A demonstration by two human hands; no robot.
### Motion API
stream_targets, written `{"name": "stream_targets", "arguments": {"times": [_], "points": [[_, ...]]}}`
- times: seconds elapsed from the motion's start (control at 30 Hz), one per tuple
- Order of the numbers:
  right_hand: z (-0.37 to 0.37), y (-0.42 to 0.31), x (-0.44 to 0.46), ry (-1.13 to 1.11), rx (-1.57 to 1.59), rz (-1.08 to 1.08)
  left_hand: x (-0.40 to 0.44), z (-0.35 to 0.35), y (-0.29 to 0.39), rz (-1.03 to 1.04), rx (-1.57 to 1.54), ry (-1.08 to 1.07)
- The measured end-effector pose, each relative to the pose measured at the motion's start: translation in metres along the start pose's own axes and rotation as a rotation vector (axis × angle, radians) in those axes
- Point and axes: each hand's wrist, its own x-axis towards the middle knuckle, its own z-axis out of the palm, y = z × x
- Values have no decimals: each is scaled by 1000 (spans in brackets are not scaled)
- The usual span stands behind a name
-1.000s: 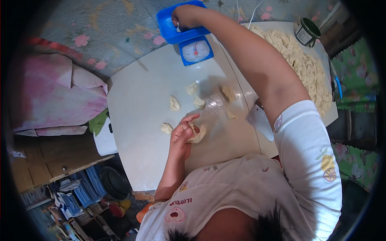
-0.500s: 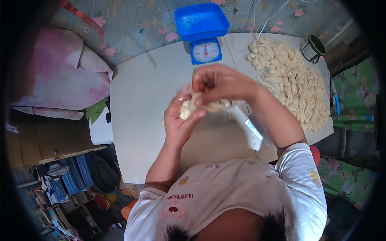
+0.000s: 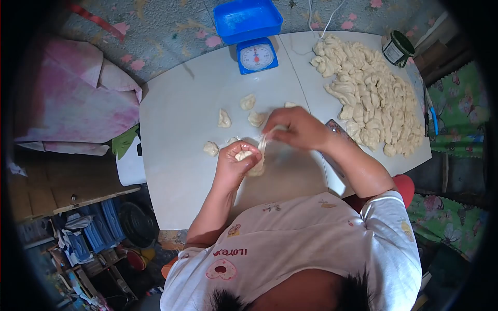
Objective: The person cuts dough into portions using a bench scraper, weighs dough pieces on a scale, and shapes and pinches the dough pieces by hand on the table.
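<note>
My left hand [image 3: 236, 161] is closed around a piece of pale dough [image 3: 243, 155], some of which bulges out at the thumb and hangs below the fingers. From it a thin stretched strand runs up to my right hand [image 3: 300, 129], whose fingers pinch the other end. Small separate dough lumps lie on the table just beyond my hands, among them one lump [image 3: 224, 118] at the left, another [image 3: 247, 101] farther back and a third [image 3: 256, 118] close to my right fingers.
A large heap of dough pieces [image 3: 376, 98] covers the table's right side. At the back stands a blue kitchen scale [image 3: 258, 56] with a blue tray [image 3: 249, 22]. A dark green tub [image 3: 398, 49] is at the far right corner. Under my right forearm lies a flat phone-like object [image 3: 337, 126].
My hands have drawn apart, the right one moving right and stretching the dough into a strand. Lumps on the table behind them now show. The whole view has shifted slightly.
</note>
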Motion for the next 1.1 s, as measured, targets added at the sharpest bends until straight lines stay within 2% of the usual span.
{"name": "stream_targets", "arguments": {"times": [0.03,0.1,0.13,0.2,0.23,0.3,0.33,0.4,0.43,0.5,0.57,0.63,0.67,0.73,0.87,0.93,0.97,1.03,1.1], "points": [[-1,5,2,0,0,-1,-3,-6,-5,0,0,1],[-5,14,6,492,618,376,-9,-20,-17,-90,-316,-191],[-9,10,11,491,619,375,-14,-23,-22,-81,-434,-271],[-17,-2,23,1060,786,220,-17,-20,-25,-76,-496,-191],[-18,3,16,1058,789,224,-19,-19,-26,-75,-557,-111],[-17,25,-7,524,731,266,-15,-19,-24,-61,-649,-150],[-11,29,-7,526,729,265,-10,-19,-23,-43,-743,-193],[0,30,-3,15,449,191,-5,-16,-19,-7,-825,-255],[6,23,-3,16,448,190,-4,-15,-16,-6,-825,-256],[20,3,-6,28,113,174,-2,-14,-11,-8,-884,-358],[24,-12,-3,91,212,183,0,-14,-13,-1,-782,-328],[20,-36,-1,32,323,325,0,-7,-10,6,-683,-300],[21,-35,-1,33,323,328,-3,0,0,25,-639,-251],[22,-32,0,-156,164,173,-2,6,5,30,-587,-201],[11,-20,-2,-144,68,296,4,1,-8,82,-549,-286],[14,-8,-4,124,428,449,11,-3,-7,73,-344,-217],[15,-8,-3,120,428,450,10,-1,-2,72,-347,-214],[14,-11,-1,475,836,301,8,3,10,21,-297,-65],[13,-12,-1,525,776,288,10,2,8,26,-289,-63]]}}
